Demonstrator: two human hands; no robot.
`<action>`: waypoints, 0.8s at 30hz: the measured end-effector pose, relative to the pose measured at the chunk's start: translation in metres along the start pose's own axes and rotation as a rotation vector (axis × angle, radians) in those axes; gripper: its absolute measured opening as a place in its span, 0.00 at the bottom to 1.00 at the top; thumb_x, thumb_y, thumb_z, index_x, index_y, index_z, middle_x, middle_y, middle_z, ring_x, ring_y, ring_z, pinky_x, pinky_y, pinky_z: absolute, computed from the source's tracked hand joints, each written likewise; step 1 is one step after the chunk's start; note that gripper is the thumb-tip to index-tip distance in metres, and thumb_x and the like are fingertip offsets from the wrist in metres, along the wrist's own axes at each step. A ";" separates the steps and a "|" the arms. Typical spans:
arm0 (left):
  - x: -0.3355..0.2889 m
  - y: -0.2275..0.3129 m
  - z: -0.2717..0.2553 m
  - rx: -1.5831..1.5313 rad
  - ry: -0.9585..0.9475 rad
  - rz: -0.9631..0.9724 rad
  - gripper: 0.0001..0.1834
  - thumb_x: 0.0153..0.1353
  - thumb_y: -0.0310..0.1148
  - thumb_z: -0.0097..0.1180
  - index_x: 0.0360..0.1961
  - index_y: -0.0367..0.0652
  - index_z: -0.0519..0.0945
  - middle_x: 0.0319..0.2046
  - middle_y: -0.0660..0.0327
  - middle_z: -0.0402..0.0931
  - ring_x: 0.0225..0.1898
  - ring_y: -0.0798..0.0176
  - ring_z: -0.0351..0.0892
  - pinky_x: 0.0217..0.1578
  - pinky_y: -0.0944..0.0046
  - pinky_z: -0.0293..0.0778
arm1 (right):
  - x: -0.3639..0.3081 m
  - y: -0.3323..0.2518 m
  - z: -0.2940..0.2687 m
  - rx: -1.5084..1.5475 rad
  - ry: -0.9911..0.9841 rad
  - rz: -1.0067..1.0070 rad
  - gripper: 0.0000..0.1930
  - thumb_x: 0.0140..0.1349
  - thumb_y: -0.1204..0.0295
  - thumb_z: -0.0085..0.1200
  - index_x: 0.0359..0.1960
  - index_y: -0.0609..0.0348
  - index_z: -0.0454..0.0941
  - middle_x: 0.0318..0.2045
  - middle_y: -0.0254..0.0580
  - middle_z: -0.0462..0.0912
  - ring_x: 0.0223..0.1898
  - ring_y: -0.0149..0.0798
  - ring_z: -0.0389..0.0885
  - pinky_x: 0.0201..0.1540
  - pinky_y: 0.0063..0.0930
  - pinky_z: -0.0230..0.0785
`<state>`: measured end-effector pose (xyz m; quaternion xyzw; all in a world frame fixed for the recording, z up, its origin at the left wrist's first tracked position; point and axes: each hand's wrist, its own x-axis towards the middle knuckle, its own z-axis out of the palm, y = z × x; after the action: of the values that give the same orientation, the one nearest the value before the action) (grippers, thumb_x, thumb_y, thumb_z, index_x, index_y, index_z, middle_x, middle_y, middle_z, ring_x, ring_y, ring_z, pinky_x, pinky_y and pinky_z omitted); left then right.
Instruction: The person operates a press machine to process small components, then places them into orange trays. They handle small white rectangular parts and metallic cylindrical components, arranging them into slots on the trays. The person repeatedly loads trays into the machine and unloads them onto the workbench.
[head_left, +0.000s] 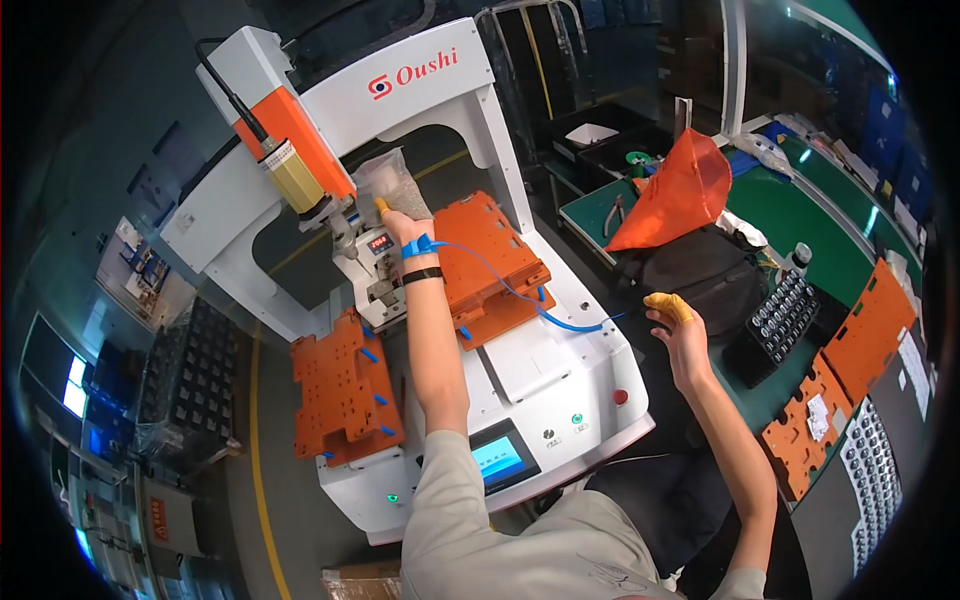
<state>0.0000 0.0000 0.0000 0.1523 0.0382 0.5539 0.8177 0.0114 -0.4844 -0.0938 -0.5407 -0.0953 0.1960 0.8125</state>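
Note:
Stretched forward over the white bench machine [560, 400], my left hand [400, 224] is closed on a clear plastic bag [395, 180] of small greyish parts, too fine to make out. The bag is tilted above a small feeder unit [375, 265] with a red digital display. A blue wrist strap [420, 246] and a black band circle that wrist, and a blue coiled cord [570, 326] runs from the strap toward my right side. My right hand [682, 335], with yellow finger covers, hovers right of the machine, its fingers loosely bent and apart, apparently holding nothing.
Orange fixture plates with blue pegs sit on the machine at left [345, 390] and right of the feeder [490, 250]. A screwdriver head [295, 175] hangs from the gantry. Farther right are a red bag [680, 190], a black backpack [700, 275] and a black parts tray [782, 318].

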 end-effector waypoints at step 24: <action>-0.015 0.001 0.026 -0.018 0.054 0.103 0.23 0.63 0.46 0.42 0.50 0.41 0.78 0.41 0.55 0.80 0.36 0.59 0.82 0.38 0.63 0.82 | -0.001 -0.004 -0.002 0.000 0.000 0.015 0.17 0.73 0.60 0.40 0.45 0.59 0.79 0.45 0.41 0.84 0.43 0.32 0.80 0.42 0.26 0.69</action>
<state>-0.0004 -0.0191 0.0236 0.1318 0.0476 0.5995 0.7880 0.0117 -0.4878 -0.0911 -0.5415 -0.0913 0.2018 0.8110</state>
